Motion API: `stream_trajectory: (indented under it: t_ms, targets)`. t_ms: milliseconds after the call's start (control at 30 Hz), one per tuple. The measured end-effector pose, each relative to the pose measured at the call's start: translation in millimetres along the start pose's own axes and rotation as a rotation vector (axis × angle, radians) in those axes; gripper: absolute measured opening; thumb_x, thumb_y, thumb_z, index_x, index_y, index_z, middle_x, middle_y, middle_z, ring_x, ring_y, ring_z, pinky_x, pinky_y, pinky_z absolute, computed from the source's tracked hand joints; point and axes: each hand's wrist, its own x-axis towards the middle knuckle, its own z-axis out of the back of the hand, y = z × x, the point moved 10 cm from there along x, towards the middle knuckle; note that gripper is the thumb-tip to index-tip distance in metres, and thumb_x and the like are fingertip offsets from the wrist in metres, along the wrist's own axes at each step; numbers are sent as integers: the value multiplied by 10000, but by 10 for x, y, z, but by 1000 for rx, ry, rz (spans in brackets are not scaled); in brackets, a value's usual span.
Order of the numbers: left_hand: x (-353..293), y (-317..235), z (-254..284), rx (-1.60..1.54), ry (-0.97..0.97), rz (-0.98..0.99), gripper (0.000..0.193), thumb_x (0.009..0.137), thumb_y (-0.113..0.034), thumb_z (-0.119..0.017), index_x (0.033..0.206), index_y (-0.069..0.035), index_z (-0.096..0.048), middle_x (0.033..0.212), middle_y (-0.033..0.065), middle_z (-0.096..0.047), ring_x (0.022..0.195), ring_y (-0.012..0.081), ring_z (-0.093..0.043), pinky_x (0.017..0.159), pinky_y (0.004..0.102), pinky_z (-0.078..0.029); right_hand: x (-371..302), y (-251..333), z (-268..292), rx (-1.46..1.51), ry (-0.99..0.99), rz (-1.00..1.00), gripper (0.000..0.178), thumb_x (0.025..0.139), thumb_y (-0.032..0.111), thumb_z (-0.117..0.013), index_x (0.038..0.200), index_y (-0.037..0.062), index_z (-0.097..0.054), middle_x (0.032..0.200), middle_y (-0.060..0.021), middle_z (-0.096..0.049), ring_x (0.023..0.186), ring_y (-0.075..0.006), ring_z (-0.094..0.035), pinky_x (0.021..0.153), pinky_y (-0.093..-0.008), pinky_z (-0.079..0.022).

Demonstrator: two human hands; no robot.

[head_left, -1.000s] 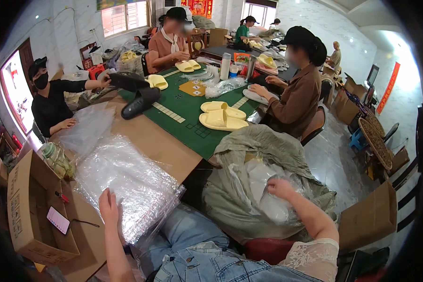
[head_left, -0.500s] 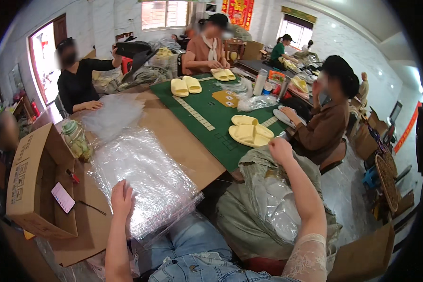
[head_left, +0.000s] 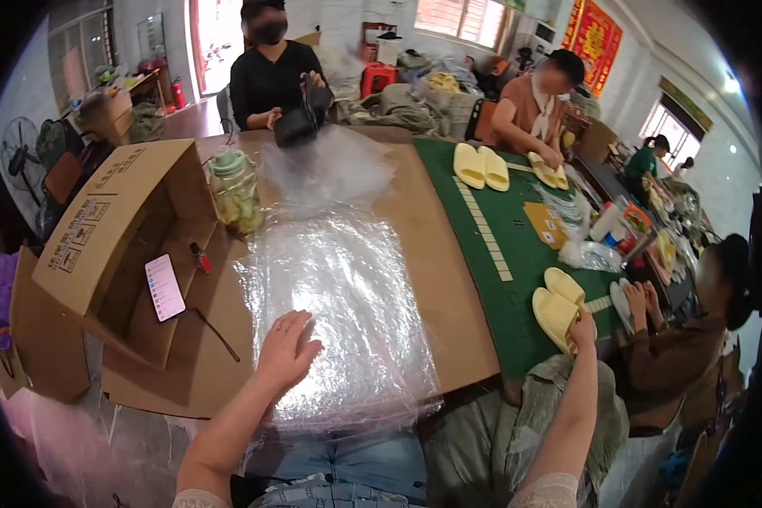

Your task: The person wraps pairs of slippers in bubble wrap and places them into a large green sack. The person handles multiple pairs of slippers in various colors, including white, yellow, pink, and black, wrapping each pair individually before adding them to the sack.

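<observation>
My left hand point(head_left: 288, 347) rests with its fingers stretched out on a stack of clear plastic bags point(head_left: 364, 313), which lies at the front of the cardboard-covered table point(head_left: 444, 296). At the near end of the green mat point(head_left: 516, 343), my right hand point(head_left: 582, 332) grips the right edge of a pair of pale yellow slippers point(head_left: 554, 315). One slipper overlaps the other, and some of my right fingers are hidden. Below my right forearm bulges a grey-green woven sack point(head_left: 559, 389).
Left of the bags stands an open cardboard box point(head_left: 68, 254) with a phone point(head_left: 164, 288) in it. A green-lidded jar point(head_left: 233, 190) is behind. Another yellow pair point(head_left: 481, 167) sits farther along the mat. Co-workers sit at the far side and right; one holds a black object point(head_left: 300, 118).
My right hand has come onto the yellow slippers and closed on their edge. My left hand has moved farther onto the plastic bags. The view has turned left.
</observation>
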Motion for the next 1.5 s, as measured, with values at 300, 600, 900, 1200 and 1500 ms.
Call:
stream_trajectory:
  t_ms: [300,600,900,1200,1500]
  targets:
    - [49,-24,-10,17,-3,-8,580,865,-277,-695,1347,-3,-528,1345,218,-554,1258,409,-495,1077,472,-399,-649,1312,30,-62,-123,307,293,867,277,-663,916,-12,-671,905,-226,-652,889,-423,-630,758,-514,-491]
    - [12,-54,27,22,-31,-57,569,875,-277,-686,1342,6,-526,1340,224,-554,1260,416,-493,1079,481,-399,-2135,3081,210,931,265,586,73,859,76,-663,880,5,-662,861,-41,-687,807,-143,-665,689,-319,-515]
    - [-13,-15,0,-58,-49,-67,567,863,-243,-693,1325,37,-523,1335,233,-552,1253,410,-491,1084,471,-395,-4814,4320,214,742,1058,986,263,827,119,-697,1069,16,-682,965,-170,-703,883,-274,-678,782,-376,-517]
    - [0,36,-103,17,-59,-80,535,850,-287,-683,1281,12,-574,1346,210,-559,1271,387,-489,1099,451,-389,-3009,3907,-348,561,261,625,216,750,183,-685,856,-5,-693,757,-206,-667,730,-357,-667,669,-440,-515]
    - [-137,-403,-80,137,46,-388,457,832,-332,-702,1199,-67,-637,1330,187,-573,1284,401,-485,1087,471,-405,-3081,3660,-611,370,37,574,261,798,132,-653,1044,51,-620,944,-214,-677,948,-419,-644,801,-496,-503]
